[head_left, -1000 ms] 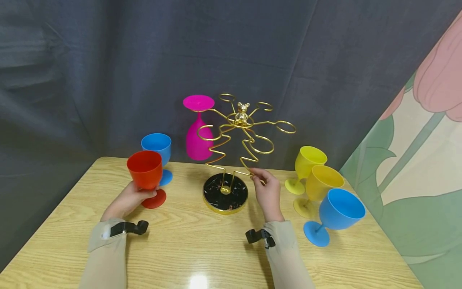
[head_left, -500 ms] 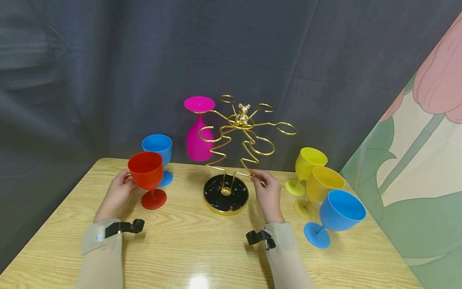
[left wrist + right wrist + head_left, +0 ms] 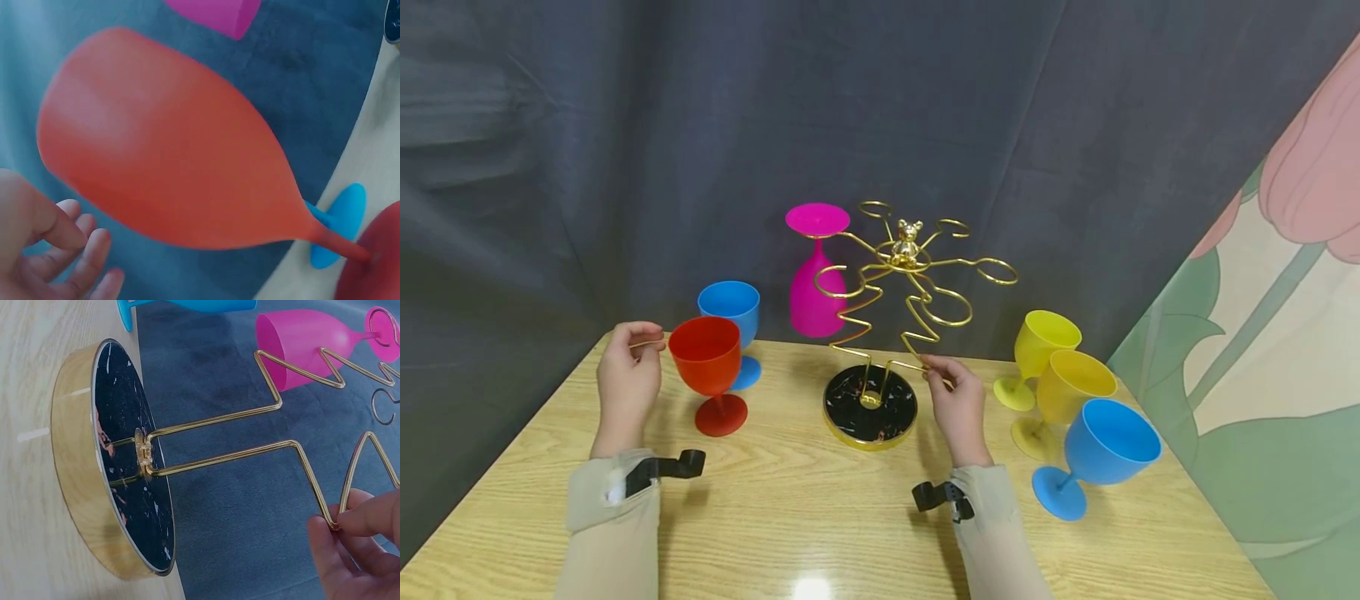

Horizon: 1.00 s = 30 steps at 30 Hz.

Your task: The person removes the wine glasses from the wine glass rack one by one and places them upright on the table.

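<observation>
A red goblet stands upright on the table, left of the gold wire rack. My left hand is beside its bowl on the left, fingers loosely bent with nothing in them; the left wrist view shows a gap between the fingertips and the goblet. My right hand pinches a lower bend of the rack's wire between thumb and fingers, seen closely in the right wrist view. From one of the rack's upper rings a magenta goblet hangs upside down by its foot.
Behind the red goblet stands a blue goblet. To the right are a bright yellow goblet, a darker yellow goblet and another blue goblet. The rack's round black base sits mid-table, before a dark curtain.
My left hand has let go of the red goblet's stem and moved left and up beside its bowl. The right hand keeps its pinch on the rack.
</observation>
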### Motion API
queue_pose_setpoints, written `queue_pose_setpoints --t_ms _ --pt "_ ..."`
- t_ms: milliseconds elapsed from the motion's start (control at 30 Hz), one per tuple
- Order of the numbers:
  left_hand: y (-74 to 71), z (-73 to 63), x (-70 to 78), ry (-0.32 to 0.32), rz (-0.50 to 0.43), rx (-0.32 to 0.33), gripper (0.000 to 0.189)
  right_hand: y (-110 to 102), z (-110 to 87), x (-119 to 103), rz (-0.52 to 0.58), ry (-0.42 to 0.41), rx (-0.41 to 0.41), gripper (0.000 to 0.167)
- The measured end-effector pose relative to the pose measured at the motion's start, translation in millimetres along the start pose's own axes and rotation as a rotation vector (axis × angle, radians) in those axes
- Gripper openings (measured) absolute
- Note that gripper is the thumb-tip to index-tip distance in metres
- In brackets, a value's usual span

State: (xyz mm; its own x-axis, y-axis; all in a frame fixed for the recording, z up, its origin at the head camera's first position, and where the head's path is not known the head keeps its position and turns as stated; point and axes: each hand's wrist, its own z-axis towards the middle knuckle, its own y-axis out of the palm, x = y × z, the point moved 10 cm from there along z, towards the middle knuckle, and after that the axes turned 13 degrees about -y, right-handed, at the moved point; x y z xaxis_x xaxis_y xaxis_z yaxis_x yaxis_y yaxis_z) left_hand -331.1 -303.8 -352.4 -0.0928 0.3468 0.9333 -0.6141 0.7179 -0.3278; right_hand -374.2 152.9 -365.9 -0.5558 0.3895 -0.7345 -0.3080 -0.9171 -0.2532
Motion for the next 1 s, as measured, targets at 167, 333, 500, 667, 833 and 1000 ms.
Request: queue_pose_setpoints --t_ms 167,333,500,667,833,1000 --pt "-4.7 -19.4 36.2 0.190 0.016 0.094 0.020 -5 0.9 -3 -0.029 -0.016 0.013 0.020" --pt "-5.3 -40.3 65.6 0.363 0.002 0.147 0.016 -13 2.6 -6 -0.017 -0.013 0.040 0.017" --pt "-0.7 -58.0 84.8 0.451 -0.026 0.132 0.016 -23 3.6 -14 0.025 -0.005 0.083 0.014" --pt "3.2 -76.8 102.9 0.533 -0.101 0.094 0.017 -33 6.3 -33 0.164 -0.041 0.167 0.014" --pt "10.1 -96.9 122.0 0.592 -0.295 0.029 0.018 -45 7.0 -62 0.281 -0.134 0.244 0.020" --pt "30.8 -108.7 128.6 0.578 -0.439 -0.078 0.018 -55 1.1 -100 0.399 -0.284 0.289 0.026"
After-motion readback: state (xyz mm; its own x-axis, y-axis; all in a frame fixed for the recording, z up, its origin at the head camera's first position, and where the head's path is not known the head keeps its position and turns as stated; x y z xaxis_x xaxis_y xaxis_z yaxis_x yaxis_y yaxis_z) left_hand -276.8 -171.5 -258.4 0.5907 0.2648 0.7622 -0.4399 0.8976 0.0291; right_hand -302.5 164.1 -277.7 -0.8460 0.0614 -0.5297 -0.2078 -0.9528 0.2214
